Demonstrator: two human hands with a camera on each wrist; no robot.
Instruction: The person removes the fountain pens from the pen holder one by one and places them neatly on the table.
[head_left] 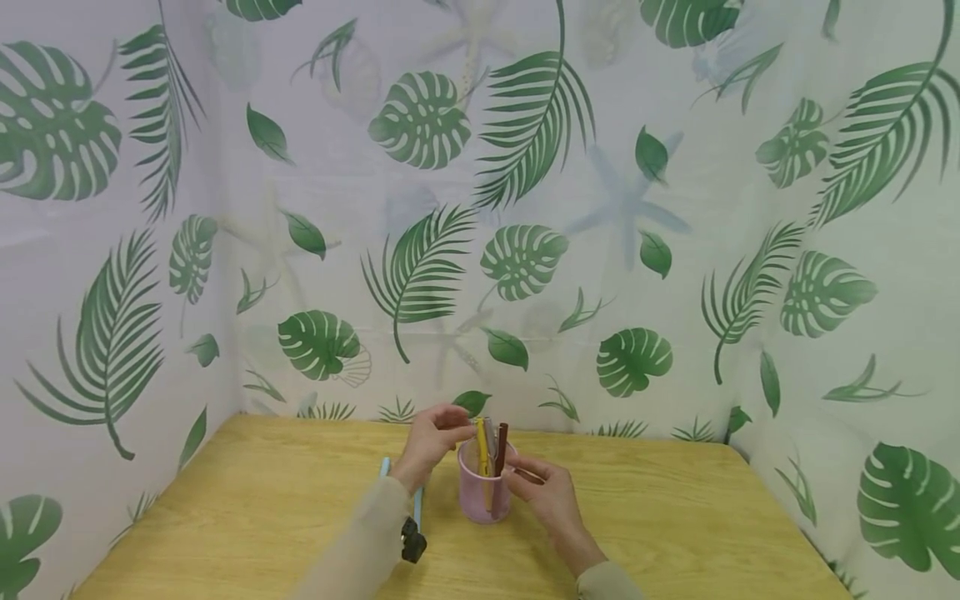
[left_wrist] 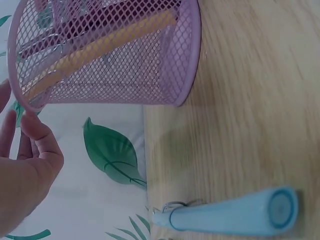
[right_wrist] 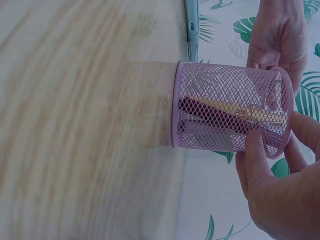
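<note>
A pink mesh pen holder [head_left: 474, 498] stands upright on the wooden table. In it lean a yellow pen [head_left: 481, 442], a greyish pen [head_left: 491, 439] and a dark red pen [head_left: 502, 450]. My right hand [head_left: 546, 493] holds the holder near its rim, one finger lying along the mesh in the right wrist view. From the other side, my left hand [head_left: 432, 442] has its fingertips right at the rim, beside the yellow pen. The left wrist view shows that hand [left_wrist: 30, 160] with its fingers loosely bent at the rim.
Light blue pens lie on the table [head_left: 645, 517] left of the holder, one [head_left: 386, 467] beyond my left forearm and another [head_left: 418, 508] nearer the holder. A black device [head_left: 412, 540] sits at my left wrist. Leaf-printed cloth [head_left: 540, 367] lines the back and both sides.
</note>
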